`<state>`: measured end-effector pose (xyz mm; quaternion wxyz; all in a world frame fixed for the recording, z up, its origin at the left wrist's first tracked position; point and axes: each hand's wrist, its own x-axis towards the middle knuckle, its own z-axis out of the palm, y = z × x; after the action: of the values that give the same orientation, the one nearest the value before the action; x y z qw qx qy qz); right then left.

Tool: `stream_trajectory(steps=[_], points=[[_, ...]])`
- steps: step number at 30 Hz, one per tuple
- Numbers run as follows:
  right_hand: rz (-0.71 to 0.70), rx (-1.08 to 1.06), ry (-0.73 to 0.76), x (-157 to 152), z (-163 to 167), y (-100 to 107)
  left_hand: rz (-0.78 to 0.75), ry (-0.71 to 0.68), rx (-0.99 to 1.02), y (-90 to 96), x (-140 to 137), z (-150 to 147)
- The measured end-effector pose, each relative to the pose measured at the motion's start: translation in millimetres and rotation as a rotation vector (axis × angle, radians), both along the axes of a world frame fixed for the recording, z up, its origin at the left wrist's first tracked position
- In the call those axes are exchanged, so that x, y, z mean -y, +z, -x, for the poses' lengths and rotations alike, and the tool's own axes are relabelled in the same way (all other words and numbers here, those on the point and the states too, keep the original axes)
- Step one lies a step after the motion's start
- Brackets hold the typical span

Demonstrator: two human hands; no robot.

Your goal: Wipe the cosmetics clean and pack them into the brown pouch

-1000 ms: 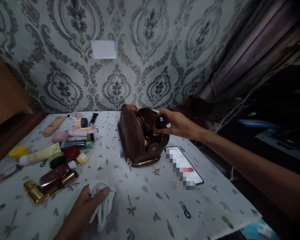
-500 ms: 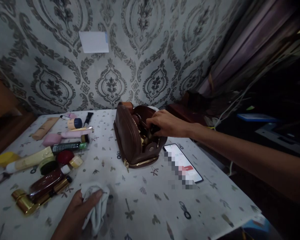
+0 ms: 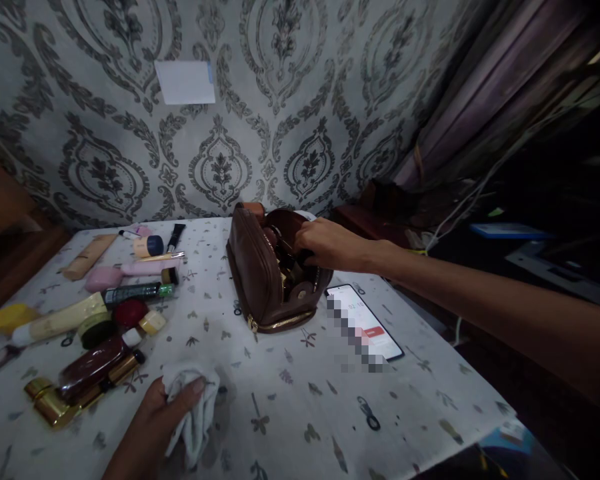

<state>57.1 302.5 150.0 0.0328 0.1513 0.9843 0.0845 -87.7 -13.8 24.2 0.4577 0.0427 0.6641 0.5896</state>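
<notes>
Head view — brown bag (image 3: 251, 267) sits near table's (image 3: 290, 427) far edge, likely pliant, best held by its sides — left hand (image 3: 155, 417) grips white cloth (image 3: 200, 410), right hand (image 3: 327, 243) curls into bag's mouth, hold unclear.

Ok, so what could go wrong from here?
The right hand is at the mouth of the open bag, so a hard push might tip the bag and spill the things inside.

The phone lies close beside the bag, so a bump could knock it.

The red bottle is on its side near the left hand, which holds a cloth; a careless brush might set the bottle rolling.
</notes>
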Motion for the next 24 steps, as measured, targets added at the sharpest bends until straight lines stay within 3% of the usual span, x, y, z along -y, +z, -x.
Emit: stream_trajectory(steps=[13, 24], points=[[-0.14, 0.1, 0.007, 7, 5, 2, -0.052, -0.003, 0.003, 11.2, 0, -1], [-0.044, -0.017, -0.063, 6, 0, 5, -0.112, -0.108, -0.023, -12.2, 6, 10]])
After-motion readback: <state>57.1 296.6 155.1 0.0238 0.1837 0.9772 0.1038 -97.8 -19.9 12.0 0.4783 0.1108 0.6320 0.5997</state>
